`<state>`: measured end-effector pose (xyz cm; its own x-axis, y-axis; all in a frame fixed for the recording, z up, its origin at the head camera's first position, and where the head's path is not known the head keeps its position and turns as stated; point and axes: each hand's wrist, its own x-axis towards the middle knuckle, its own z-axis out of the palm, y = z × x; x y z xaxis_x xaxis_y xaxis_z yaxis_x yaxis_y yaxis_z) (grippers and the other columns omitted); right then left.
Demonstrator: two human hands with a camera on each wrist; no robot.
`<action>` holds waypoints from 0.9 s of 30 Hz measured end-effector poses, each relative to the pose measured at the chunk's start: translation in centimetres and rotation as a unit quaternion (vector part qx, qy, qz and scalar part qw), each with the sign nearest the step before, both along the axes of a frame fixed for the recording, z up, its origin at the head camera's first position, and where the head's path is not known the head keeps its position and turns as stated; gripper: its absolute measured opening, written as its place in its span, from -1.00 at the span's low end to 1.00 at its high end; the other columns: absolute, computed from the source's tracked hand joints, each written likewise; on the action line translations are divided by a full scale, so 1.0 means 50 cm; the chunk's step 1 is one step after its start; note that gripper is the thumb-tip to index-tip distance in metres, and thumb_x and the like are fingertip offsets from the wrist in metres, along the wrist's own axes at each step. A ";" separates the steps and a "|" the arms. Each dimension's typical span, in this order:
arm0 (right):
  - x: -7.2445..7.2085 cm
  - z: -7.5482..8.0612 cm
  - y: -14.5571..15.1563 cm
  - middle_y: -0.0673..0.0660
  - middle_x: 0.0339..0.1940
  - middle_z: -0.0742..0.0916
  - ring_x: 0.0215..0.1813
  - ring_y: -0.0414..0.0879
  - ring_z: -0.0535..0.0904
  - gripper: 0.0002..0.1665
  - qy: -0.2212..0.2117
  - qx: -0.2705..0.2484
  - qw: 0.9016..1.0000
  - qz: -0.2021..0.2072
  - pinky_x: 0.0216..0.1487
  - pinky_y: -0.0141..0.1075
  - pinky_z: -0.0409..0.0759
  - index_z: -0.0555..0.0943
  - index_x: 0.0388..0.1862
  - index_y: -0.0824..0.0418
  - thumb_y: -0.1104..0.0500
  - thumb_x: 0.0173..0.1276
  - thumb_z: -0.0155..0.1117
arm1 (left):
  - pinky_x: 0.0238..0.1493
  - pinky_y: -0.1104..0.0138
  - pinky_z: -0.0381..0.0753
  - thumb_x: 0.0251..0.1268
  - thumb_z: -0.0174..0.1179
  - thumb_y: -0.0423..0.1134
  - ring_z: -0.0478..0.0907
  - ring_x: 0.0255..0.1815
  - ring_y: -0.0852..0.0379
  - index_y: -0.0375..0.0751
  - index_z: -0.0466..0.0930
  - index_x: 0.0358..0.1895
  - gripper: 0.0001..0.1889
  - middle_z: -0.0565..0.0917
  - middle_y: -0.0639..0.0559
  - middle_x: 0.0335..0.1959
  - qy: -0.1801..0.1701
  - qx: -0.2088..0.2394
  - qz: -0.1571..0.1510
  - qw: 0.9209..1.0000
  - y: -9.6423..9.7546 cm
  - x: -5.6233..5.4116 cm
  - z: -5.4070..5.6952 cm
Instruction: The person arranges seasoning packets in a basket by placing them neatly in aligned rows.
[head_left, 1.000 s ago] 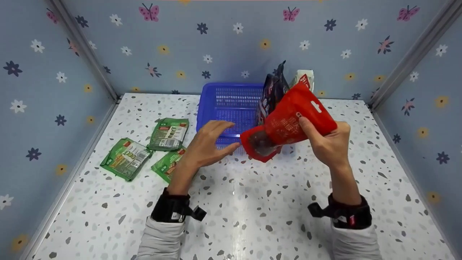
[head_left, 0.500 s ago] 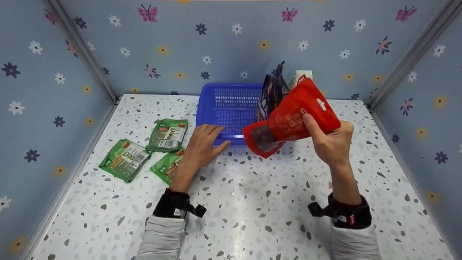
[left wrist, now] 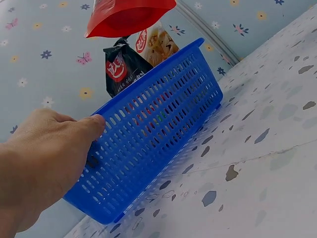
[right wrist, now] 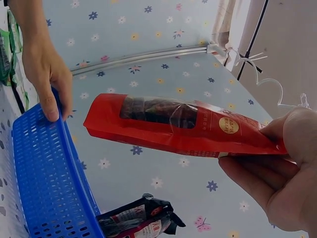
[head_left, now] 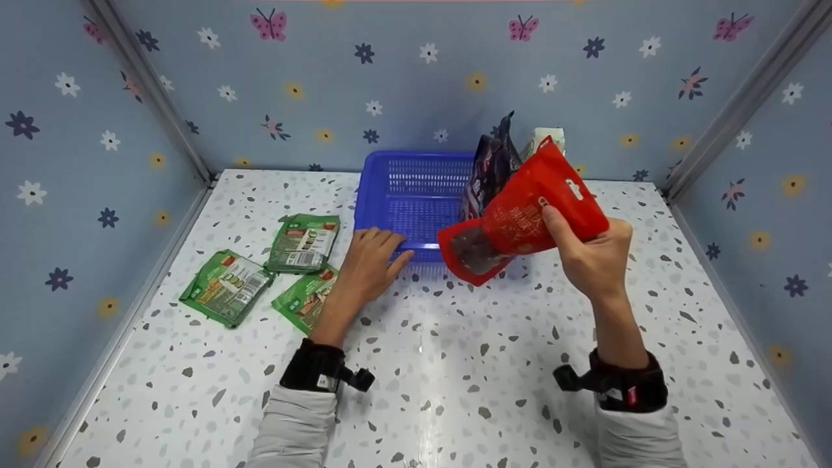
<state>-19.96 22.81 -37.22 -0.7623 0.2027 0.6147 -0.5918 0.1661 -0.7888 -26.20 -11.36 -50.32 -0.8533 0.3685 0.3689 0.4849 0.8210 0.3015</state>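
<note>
My right hand [head_left: 595, 257] grips the upper end of a red snack pouch [head_left: 520, 211], thumb on its front face, and holds it tilted in the air over the right front of a blue plastic basket [head_left: 416, 155]. The right wrist view shows a clear window on the pouch [right wrist: 153, 111] with dark contents. At the basket's front left corner, my left hand [head_left: 370, 263] pinches the rim; the left wrist view has its thumb [left wrist: 91, 126] on the outer side, fingers hidden behind the wall. A dark snack bag [head_left: 484, 172] stands upright in the basket's right part.
Several green snack packets [head_left: 227, 286] lie on the speckled table [head_left: 455, 390] left of the basket, one partly behind my left arm. A pale package [head_left: 546, 138] shows behind the red pouch. Flowered walls [head_left: 416, 78] enclose the back and sides.
My left hand has moved left and away from the red pouch, down onto the basket's front left rim, and has taken hold there. The pouch has shifted slightly right and up.
</note>
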 end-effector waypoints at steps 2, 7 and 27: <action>0.000 0.001 0.000 -0.05 -0.28 0.95 -0.27 -0.17 0.90 -0.81 -0.005 0.002 1.000 -0.002 -0.18 -0.35 0.90 0.87 -0.11 0.51 0.36 0.40 0.55 | 0.46 -0.10 0.53 0.81 0.13 0.11 0.69 0.30 -0.21 -0.19 0.70 0.37 -0.52 0.83 -0.16 0.25 -0.005 0.000 0.001 1.000 0.000 -0.001 0.001; -0.003 0.008 0.005 0.00 -0.25 0.95 -0.23 -0.10 0.89 -0.78 -0.017 -0.018 0.999 -0.029 -0.15 -0.35 0.90 0.88 -0.07 0.46 0.30 0.43 0.55 | 0.46 -0.10 0.53 0.81 0.12 0.12 0.69 0.31 -0.22 -0.18 0.69 0.36 -0.52 0.83 -0.18 0.26 -0.016 0.002 0.001 1.000 0.003 -0.003 0.000; -0.143 0.070 -0.116 0.48 -0.41 0.86 -0.50 0.11 0.84 -0.58 0.025 0.147 0.981 -0.125 -0.51 -0.65 0.54 0.83 -0.25 0.57 0.15 0.57 0.47 | 0.40 -0.09 0.54 0.79 0.16 0.12 0.71 0.24 -0.21 -0.19 0.71 0.30 -0.54 0.84 -0.18 0.21 0.004 0.013 -0.002 1.000 0.001 0.002 -0.001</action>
<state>-27.10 16.99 -33.72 -0.6793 0.1873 0.7095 -0.5403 0.5266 -0.6563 -26.12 -11.29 -50.36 -0.8482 0.3627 0.3859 0.4916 0.8104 0.3187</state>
